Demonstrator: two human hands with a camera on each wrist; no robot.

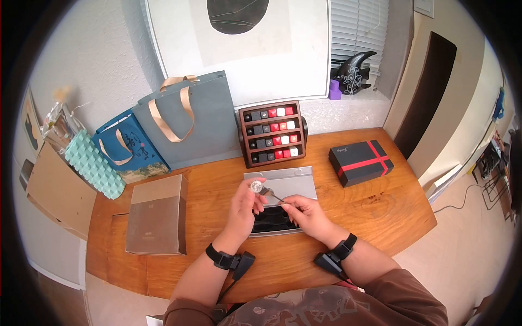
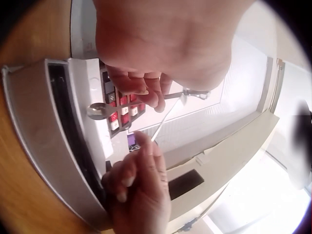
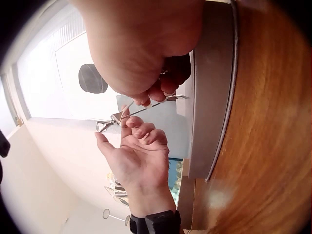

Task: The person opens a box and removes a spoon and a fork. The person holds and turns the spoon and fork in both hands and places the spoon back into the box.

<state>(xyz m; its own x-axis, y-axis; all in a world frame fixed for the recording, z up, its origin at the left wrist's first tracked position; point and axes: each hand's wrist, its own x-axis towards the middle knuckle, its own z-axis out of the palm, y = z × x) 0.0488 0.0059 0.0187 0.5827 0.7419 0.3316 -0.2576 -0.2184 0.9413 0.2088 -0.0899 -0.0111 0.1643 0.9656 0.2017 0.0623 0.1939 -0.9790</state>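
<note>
You hold a small spoon (image 1: 270,193) mid-frame over the open grey box (image 1: 293,182). Your left hand (image 1: 246,204) pinches its round end, your right hand (image 1: 305,212) pinches the handle. Loose fingers could drop it.

The spoon's (image 1: 269,192) handle end vanishes under the right hand's (image 1: 307,213) curled fingers, so the grip there cannot be made out. Its decorated top, between the left hand's (image 1: 246,204) fingertips, is too small to read in the head view. Below both hands, the open gray box's (image 1: 296,179) dark interior is largely covered. In the right wrist view, the palm blocks the fingers' contact.
</note>
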